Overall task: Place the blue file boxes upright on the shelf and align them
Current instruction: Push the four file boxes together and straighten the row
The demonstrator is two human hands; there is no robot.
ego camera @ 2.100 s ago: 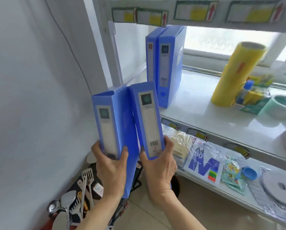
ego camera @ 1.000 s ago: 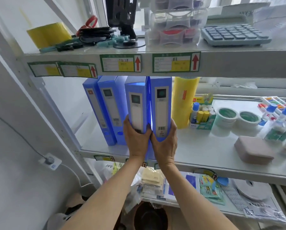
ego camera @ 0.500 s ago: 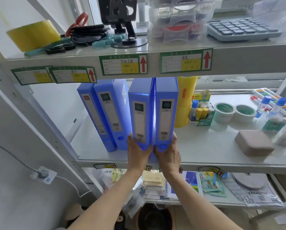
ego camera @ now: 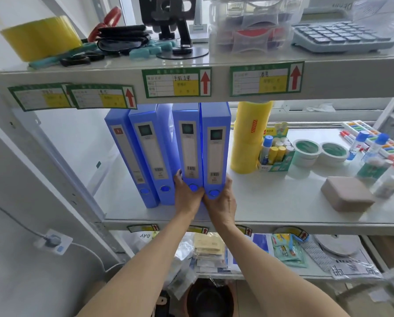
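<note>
Several blue file boxes stand upright on the middle shelf [ego camera: 271, 202]. The two on the left [ego camera: 132, 156] lean slightly and nothing holds them. My left hand [ego camera: 186, 195] grips the bottom of the third box [ego camera: 189, 145]. Around the foot of the fourth box [ego camera: 215, 152], pressed against the third, my right hand [ego camera: 223, 202] is wrapped. Both held boxes rest on the shelf with their spines facing me.
A tall yellow roll [ego camera: 251, 136] stands just right of the boxes, then a glue-stick carton [ego camera: 275, 154], two tape rolls [ego camera: 305, 152] and a brown case [ego camera: 347, 196]. The upper shelf [ego camera: 328, 74] hangs just above the box tops. A wall socket [ego camera: 53, 241] sits lower left.
I lifted two boxes from low beside the shelf onto the middle shelf. They have slid deeper next to the two standing boxes, and my hands have moved down to their bases.
</note>
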